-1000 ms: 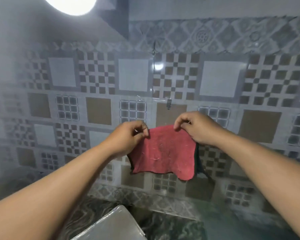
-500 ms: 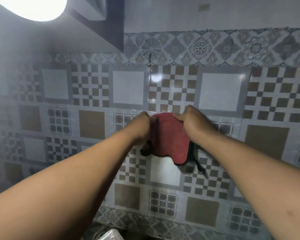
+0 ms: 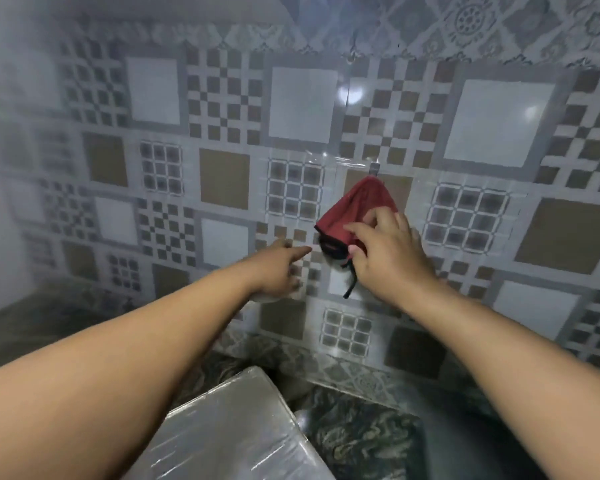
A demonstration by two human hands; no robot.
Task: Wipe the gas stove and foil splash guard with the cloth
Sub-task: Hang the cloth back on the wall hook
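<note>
Head view, cloth: the red cloth (image 3: 357, 211) hung bunched from a small hook (image 3: 376, 167) on the wall, its top corner caught there and its dark trim and a loose string dangling below. I read that as the cloth's resting place, up off the counter so it can dry.

Head view, right hand: my right hand (image 3: 387, 258) lay over the lower part of the cloth, fingers spread and only slightly bent, fingertips on the fabric. I could not see a firm grip; it looked like a light touch to settle the cloth flat against the wall.

Head view, left hand: my left hand (image 3: 279, 268) was just beside the cloth, apart from it, fingers extended toward the wall and holding nothing. Whether the fingertips touched the tiles, I could not tell.

Head view, wall: the patterned tile wall (image 3: 222, 109) was covered by a shiny clear sheet with glare spots. I took this for the splash guard, though that is a judgement.

Head view, below: a grey box wrapped in glossy film (image 3: 229, 431) sat on the dark marbled counter (image 3: 364, 431), near the wall. No burners showed, so the stove itself was not clearly in view.

Head view, stage: with the cloth on the hook, I judged the wiping either finished or not begun; the picture alone did not say which.
</note>
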